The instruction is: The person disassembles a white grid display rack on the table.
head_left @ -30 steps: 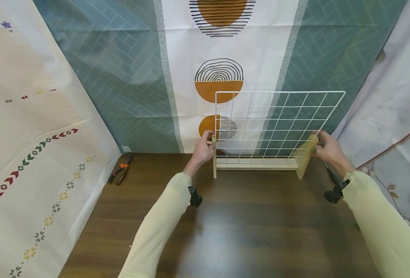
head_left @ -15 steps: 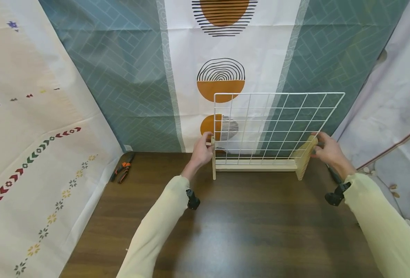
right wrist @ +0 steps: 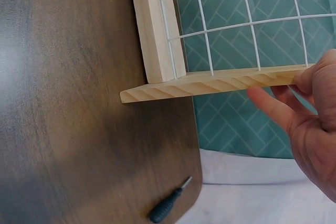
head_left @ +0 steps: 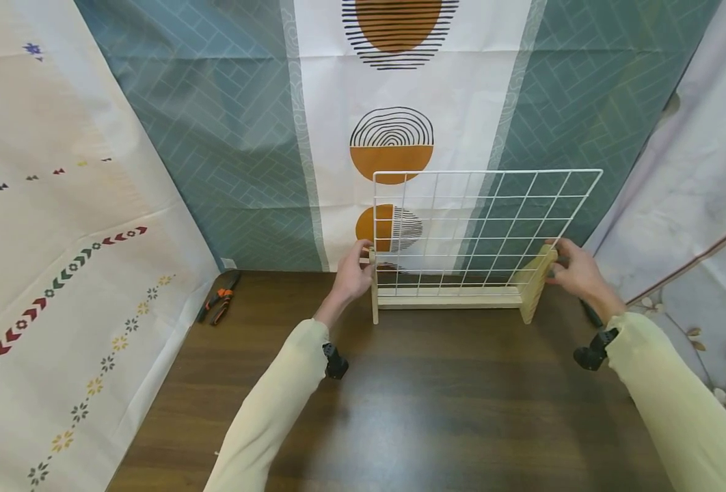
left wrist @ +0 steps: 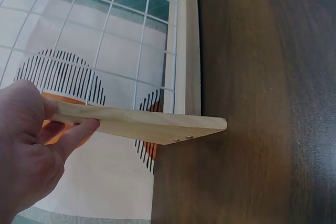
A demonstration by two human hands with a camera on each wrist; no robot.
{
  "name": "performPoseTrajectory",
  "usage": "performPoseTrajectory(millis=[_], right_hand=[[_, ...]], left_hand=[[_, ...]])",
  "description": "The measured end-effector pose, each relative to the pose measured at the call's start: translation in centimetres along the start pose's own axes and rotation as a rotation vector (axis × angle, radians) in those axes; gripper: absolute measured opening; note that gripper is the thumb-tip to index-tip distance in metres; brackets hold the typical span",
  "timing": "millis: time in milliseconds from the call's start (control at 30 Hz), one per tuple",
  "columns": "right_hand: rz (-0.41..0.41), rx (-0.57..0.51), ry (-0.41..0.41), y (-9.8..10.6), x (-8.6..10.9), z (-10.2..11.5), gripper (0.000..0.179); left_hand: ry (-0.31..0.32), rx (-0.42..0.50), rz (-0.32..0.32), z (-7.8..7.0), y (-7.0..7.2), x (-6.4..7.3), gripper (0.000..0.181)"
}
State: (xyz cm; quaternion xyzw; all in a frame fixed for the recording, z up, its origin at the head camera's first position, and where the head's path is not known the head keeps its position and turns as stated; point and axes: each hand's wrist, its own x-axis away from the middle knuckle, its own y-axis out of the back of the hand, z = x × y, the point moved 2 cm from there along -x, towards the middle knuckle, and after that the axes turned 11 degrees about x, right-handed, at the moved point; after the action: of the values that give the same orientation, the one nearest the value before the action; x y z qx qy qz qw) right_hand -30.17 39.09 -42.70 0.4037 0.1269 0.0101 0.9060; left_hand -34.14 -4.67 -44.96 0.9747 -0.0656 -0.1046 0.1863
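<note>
A rack with a white wire grid [head_left: 489,171] stands upright at the back of the dark wood table. A pale wooden bar [head_left: 449,301] runs along its bottom, between two wooden side panels. My left hand [head_left: 352,273] grips the upper end of the left side panel [left wrist: 142,121], thumb and fingers on either side of it. Two screw heads [left wrist: 182,139] show low on that panel's outer face. On the other side, my right hand [head_left: 575,270] holds the top of the right side panel [right wrist: 210,85]. The grid rises above both hands.
Orange-and-black pliers [head_left: 218,297] lie at the table's back left corner. A dark-handled screwdriver [right wrist: 167,205] lies near the table's right edge, partly behind my right wrist in the head view. Patterned cloth hangs behind the rack and on both sides.
The rack has shifted slightly left and nearer to me, with both hands keeping hold of its side panels. The head view has turned a little.
</note>
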Motion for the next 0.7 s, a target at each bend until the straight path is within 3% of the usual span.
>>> performPoseTrajectory(millis=[233,700], right_hand=[[0.000,-0.023,0.007,-0.3,0.6,1.9,0.049],[0.028,-0.037,0.014,-1.2,0.8,0.8,0.051]], left_hand=[[-0.022,-0.011,-0.021,0.4,0.6,0.9,0.047],[-0.047,0.023,-0.046,0.7,1.6,2.6,0.048]])
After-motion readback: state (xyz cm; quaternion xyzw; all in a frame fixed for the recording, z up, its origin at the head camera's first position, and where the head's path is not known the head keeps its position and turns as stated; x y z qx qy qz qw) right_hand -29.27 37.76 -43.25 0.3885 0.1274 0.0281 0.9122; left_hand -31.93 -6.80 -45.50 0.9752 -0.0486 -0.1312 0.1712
